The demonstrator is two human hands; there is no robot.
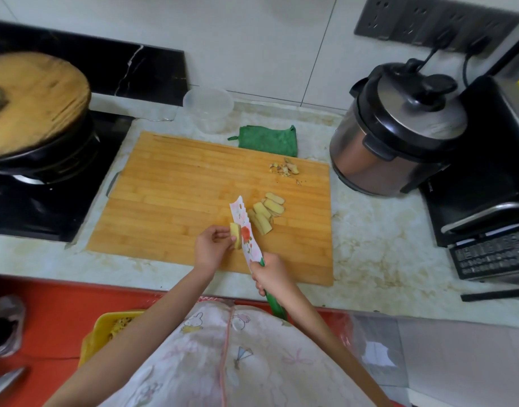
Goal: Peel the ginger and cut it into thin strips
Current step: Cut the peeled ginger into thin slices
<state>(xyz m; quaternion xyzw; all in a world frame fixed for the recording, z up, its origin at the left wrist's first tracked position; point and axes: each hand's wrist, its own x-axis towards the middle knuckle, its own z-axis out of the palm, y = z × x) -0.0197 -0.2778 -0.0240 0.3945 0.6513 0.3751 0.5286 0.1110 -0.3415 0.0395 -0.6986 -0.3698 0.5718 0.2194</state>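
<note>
Legible text: none. Black appliance at the counter's right end, front panel: rows of pale characters (too blurred to read). Knife, blade: red flower print, any lettering indistinct.

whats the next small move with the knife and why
Probably push the knife down through the ginger piece for one more slice: the left hand pinches that piece at the blade, the right hand grips the handle, and cut slices already lie beside it.
</note>
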